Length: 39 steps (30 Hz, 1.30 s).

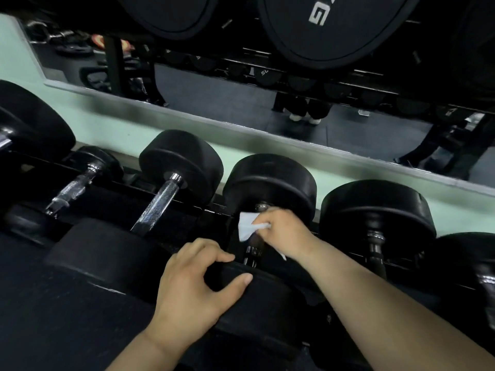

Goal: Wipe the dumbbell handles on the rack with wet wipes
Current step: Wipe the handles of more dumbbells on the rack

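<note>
Head view. Right hand (284,231) closed around a white wet wipe (247,227), pressed on the handle (253,254) of a racked dumbbell (270,180). Left hand (192,287), partly open, rests on that dumbbell's near head (257,298).

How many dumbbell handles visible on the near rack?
6: far-left stub, two bare chrome, one under the wet wipe, dark one, right-edge one. More may sit off-frame.

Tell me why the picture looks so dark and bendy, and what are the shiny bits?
In the head view the light is dim, so the black rubber dumbbell heads lose detail; the wide lens bows the grey mirror ledge; glare glints on the chrome knurled handle; the white wet wipe in the right hand looks slightly blurred; the left hand stays sharp.
</note>
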{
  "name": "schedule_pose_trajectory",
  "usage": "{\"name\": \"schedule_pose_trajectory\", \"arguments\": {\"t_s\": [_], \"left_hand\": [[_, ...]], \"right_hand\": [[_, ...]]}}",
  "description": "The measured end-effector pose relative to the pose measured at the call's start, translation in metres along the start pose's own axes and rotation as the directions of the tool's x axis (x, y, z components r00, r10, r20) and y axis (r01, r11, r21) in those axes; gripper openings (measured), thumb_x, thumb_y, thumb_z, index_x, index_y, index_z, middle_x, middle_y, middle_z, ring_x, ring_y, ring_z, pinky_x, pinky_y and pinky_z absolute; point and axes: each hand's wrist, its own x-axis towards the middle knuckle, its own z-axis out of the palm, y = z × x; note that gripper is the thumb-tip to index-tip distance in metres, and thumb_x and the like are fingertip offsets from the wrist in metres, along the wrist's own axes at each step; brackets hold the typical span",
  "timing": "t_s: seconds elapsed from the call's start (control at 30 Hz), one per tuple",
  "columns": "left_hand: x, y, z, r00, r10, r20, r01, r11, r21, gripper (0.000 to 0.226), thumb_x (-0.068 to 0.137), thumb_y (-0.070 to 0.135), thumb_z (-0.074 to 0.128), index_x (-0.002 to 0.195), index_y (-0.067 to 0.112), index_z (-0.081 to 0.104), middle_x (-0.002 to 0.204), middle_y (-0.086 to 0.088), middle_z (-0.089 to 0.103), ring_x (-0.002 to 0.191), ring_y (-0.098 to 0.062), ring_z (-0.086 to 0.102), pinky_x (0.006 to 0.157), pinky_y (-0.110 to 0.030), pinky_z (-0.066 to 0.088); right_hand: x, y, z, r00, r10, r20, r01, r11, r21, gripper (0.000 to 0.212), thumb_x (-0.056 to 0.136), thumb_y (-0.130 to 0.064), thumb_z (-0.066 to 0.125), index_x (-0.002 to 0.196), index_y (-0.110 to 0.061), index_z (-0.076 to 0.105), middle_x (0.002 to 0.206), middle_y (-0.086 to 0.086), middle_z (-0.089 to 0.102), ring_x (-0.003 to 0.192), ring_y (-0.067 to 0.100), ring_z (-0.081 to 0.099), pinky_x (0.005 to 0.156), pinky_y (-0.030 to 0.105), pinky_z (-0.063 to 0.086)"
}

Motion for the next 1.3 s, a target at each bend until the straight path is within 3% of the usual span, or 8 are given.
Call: {"name": "schedule_pose_trajectory", "arguments": {"t_s": [0.1, 0.2, 0.3, 0.57, 0.7, 0.87, 1.1, 1.3], "left_hand": [[0.0, 0.0, 0.0, 1.0, -0.012, -0.013, 0.011, 1.0, -0.023, 0.036, 0.059, 0.061, 0.055, 0.075, 0.03, 0.063, 0.101, 0.023, 0.049, 0.092, 0.007, 0.047, 0.077, -0.017, 0.036], [0.0, -0.002, 0.0, 1.0, -0.005, -0.016, 0.004, 1.0, -0.021, 0.037, 0.059, 0.06, 0.054, 0.075, 0.028, 0.065, 0.086, 0.021, 0.055, 0.092, 0.008, 0.047, 0.075, -0.017, 0.036], [0.001, -0.003, 0.0, 1.0, 0.01, -0.025, -0.01, 1.0, -0.013, 0.039, 0.06, 0.059, 0.054, 0.075, 0.026, 0.066, 0.08, 0.027, 0.051, 0.092, 0.007, 0.046, 0.074, -0.018, 0.037], [0.0, -0.004, 0.001, 1.0, -0.022, 0.01, 0.023, 0.998, -0.065, 0.035, 0.059, 0.061, 0.053, 0.076, 0.032, 0.062, 0.103, 0.022, 0.05, 0.095, 0.008, 0.046, 0.08, -0.018, 0.035], [0.0, -0.003, 0.001, 1.0, -0.019, 0.016, 0.02, 0.998, -0.061, 0.029, 0.059, 0.061, 0.053, 0.075, 0.037, 0.058, 0.099, 0.023, 0.052, 0.094, 0.011, 0.045, 0.079, -0.016, 0.032], [0.0, -0.004, 0.0, 0.999, -0.024, 0.025, 0.026, 0.998, -0.057, 0.034, 0.06, 0.061, 0.052, 0.084, 0.037, 0.056, 0.102, 0.025, 0.049, 0.094, 0.012, 0.044, 0.079, -0.014, 0.03], [0.0, -0.006, 0.002, 1.0, -0.003, 0.012, 0.004, 0.998, -0.058, 0.028, 0.061, 0.06, 0.053, 0.078, 0.037, 0.057, 0.095, 0.03, 0.052, 0.091, 0.015, 0.046, 0.078, -0.014, 0.03], [0.001, -0.007, 0.001, 1.0, -0.006, 0.003, 0.006, 0.997, -0.073, 0.029, 0.063, 0.058, 0.052, 0.076, 0.033, 0.062, 0.087, 0.027, 0.055, 0.092, 0.01, 0.047, 0.078, -0.015, 0.031]], "right_hand": [[-0.002, -0.001, 0.0, 0.993, 0.037, -0.11, -0.032, 0.998, 0.053, 0.026, 0.084, -0.004, 0.046, 0.095, -0.007, 0.069, 0.109, 0.015, 0.061, 0.104, 0.03, 0.056, 0.089, 0.031, 0.043], [-0.013, -0.007, 0.009, 0.996, -0.043, 0.079, 0.046, 0.998, -0.04, 0.024, 0.083, -0.005, 0.048, 0.094, -0.011, 0.069, 0.1, 0.009, 0.065, 0.098, 0.025, 0.058, 0.083, 0.024, 0.045], [-0.023, -0.008, 0.005, 0.961, -0.013, 0.275, -0.018, 0.994, 0.111, 0.021, 0.083, -0.004, 0.051, 0.073, -0.015, 0.066, 0.062, -0.009, 0.053, 0.062, 0.002, 0.051, 0.053, 0.005, 0.036], [-0.013, 0.027, -0.011, 0.866, 0.496, -0.065, -0.357, 0.704, 0.614, 0.025, 0.082, 0.004, 0.044, 0.064, -0.012, 0.048, 0.064, 0.004, 0.05, 0.063, 0.016, 0.047, 0.055, 0.022, 0.037], [-0.003, 0.007, 0.013, 0.935, 0.355, 0.0, -0.301, 0.791, 0.533, 0.024, 0.081, 0.004, 0.049, 0.068, -0.016, 0.047, 0.063, -0.005, 0.042, 0.059, 0.004, 0.038, 0.045, 0.005, 0.032], [-0.026, 0.0, 0.019, 0.922, 0.243, 0.3, -0.343, 0.873, 0.347, 0.032, 0.082, -0.004, 0.054, 0.057, -0.023, 0.05, 0.058, -0.009, 0.047, 0.055, -0.001, 0.046, 0.045, 0.008, 0.034], [0.005, 0.004, 0.007, 0.916, 0.397, -0.061, -0.302, 0.781, 0.547, 0.022, 0.08, 0.003, 0.052, 0.071, -0.017, 0.053, 0.064, -0.005, 0.045, 0.062, 0.007, 0.043, 0.041, 0.002, 0.031], [-0.027, 0.001, 0.011, 0.928, 0.208, 0.31, -0.316, 0.879, 0.356, 0.025, 0.082, -0.013, 0.059, 0.059, -0.021, 0.052, 0.058, -0.007, 0.047, 0.055, 0.003, 0.043, 0.043, 0.008, 0.033]]}}
